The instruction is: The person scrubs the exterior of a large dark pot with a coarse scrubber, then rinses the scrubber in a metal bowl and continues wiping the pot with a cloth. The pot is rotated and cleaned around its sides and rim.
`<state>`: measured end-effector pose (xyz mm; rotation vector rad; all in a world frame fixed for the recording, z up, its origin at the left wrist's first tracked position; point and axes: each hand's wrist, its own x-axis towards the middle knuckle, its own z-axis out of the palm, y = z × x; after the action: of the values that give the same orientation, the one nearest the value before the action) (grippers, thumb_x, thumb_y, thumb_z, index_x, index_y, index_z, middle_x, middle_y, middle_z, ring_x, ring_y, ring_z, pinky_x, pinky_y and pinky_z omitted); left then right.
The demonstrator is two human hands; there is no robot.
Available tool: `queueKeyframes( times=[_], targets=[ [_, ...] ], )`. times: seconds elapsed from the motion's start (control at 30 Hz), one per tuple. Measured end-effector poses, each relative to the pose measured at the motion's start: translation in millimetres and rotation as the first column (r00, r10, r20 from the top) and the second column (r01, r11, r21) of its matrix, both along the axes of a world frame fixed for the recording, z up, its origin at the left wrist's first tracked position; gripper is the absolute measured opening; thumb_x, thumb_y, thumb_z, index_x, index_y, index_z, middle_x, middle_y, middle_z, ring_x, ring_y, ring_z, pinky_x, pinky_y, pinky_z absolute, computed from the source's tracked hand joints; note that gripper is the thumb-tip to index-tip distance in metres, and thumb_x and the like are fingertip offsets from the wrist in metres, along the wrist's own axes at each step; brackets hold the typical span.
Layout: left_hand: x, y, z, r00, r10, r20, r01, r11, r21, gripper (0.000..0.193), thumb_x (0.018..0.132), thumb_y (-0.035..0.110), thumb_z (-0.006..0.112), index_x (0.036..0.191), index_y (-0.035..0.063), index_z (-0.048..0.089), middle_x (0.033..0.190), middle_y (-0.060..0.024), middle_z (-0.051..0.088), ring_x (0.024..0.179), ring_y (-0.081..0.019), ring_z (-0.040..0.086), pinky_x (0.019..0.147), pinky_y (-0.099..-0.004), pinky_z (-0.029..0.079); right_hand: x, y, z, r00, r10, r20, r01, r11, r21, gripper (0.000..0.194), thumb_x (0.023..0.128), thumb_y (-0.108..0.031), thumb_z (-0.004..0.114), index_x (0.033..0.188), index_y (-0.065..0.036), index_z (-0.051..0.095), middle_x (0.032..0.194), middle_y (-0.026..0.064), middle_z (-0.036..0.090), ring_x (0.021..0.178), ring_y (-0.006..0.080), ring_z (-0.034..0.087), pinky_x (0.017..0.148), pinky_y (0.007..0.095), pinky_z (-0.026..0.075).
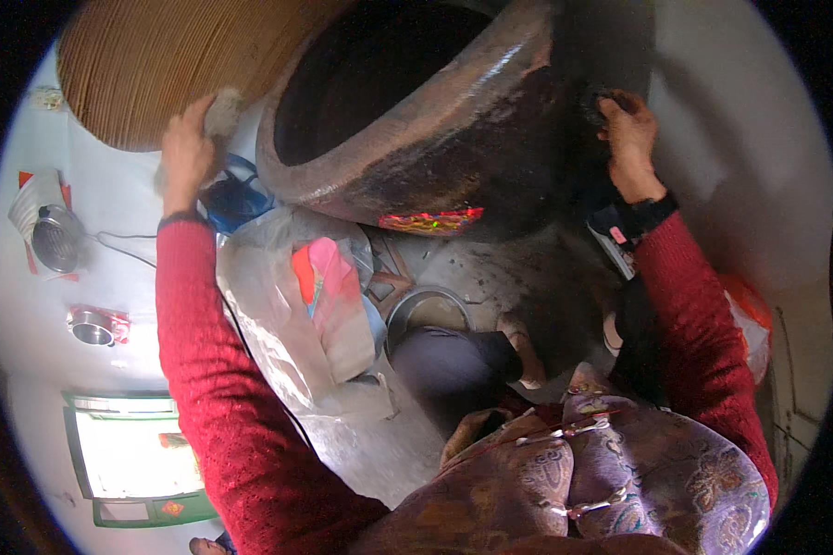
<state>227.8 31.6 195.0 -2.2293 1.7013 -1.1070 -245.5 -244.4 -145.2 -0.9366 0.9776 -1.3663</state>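
A large brown glazed earthenware vat (458,166) stands before me, its wide mouth dark inside. A shiny red sticker (430,220) is on its side. My left hand (186,156) is raised left of the rim, closed around a blurred greyish wad (223,112), perhaps a cloth. Behind it is a round lid of thin brown stalks (180,62). Right of the vat, my right hand (632,142) pinches a small dark thing (595,105) between thumb and fingers; shadow hides what it is.
A blue plastic item (239,201) lies by the vat, near a clear plastic sheet (257,260) and pink packaging (333,267). A metal basin (434,300) sits on the floor beside my knee. Pans (59,239) hang on the left wall above a green-framed window (135,451). Part of a person (209,545) shows below.
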Motion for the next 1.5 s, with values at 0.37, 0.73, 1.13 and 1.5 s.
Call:
queueKeyframes(
  times=[0.37, 0.73, 1.13, 1.5],
  targets=[
    [85, -82, -63, 0.969, 0.175, -0.175, -0.077, 0.885, 0.460, 0.055, 0.100, -0.002, 0.056, 0.149, 0.0124, 0.077, 0.144, -0.0252, 0.077, 0.138, -0.0435, 0.072, 0.122, -0.0502, 0.054, -1, -18, -15, 0.998, 0.043, -0.040, -0.041, 0.998, 0.038, 0.046, 0.106, -0.018, 0.079, 0.147, 0.000, 0.070, 0.124, 0.0089, 0.075, 0.097, 0.0171, 0.068, 0.076, 0.0325, 0.057],
    [-126, 9, -32, 0.708, 0.353, -0.611, -0.083, 0.902, 0.425, 0.062, 0.080, -0.004, 0.065, 0.139, -0.0020, 0.080, 0.112, -0.0115, 0.085, 0.103, -0.0249, 0.078, 0.100, -0.0360, 0.062, -28, -2, -5, 0.993, 0.085, 0.084, -0.091, 0.993, 0.074, 0.041, 0.102, -0.020, 0.083, 0.136, 0.001, 0.073, 0.113, 0.0089, 0.077, 0.091, 0.0185, 0.069, 0.073, 0.0354, 0.058],
    [-243, -45, -24, 0.427, 0.383, -0.819, 0.135, 0.869, 0.476, 0.063, 0.081, -0.001, 0.067, 0.143, -0.0036, 0.077, 0.119, -0.0052, 0.082, 0.096, -0.0148, 0.077, 0.093, -0.0327, 0.066, -69, -10, 12, 0.982, 0.139, 0.128, -0.152, 0.983, 0.098, 0.039, 0.103, -0.017, 0.081, 0.136, 0.002, 0.072, 0.113, 0.0091, 0.077, 0.089, 0.0182, 0.067, 0.070, 0.0345, 0.057],
    [-288, -75, -18, -0.068, -0.294, -0.953, 0.264, 0.916, -0.302, 0.061, 0.097, 0.010, 0.072, 0.156, 0.0001, 0.060, 0.145, -0.0181, 0.073, 0.125, -0.0282, 0.078, 0.103, -0.0403, 0.068, -63, -2, 17, 0.991, 0.088, 0.101, -0.093, 0.995, 0.047, 0.044, 0.102, -0.015, 0.080, 0.140, 0.003, 0.070, 0.109, 0.0085, 0.075, 0.085, 0.0169, 0.065, 0.069, 0.0345, 0.055]
  ],
)
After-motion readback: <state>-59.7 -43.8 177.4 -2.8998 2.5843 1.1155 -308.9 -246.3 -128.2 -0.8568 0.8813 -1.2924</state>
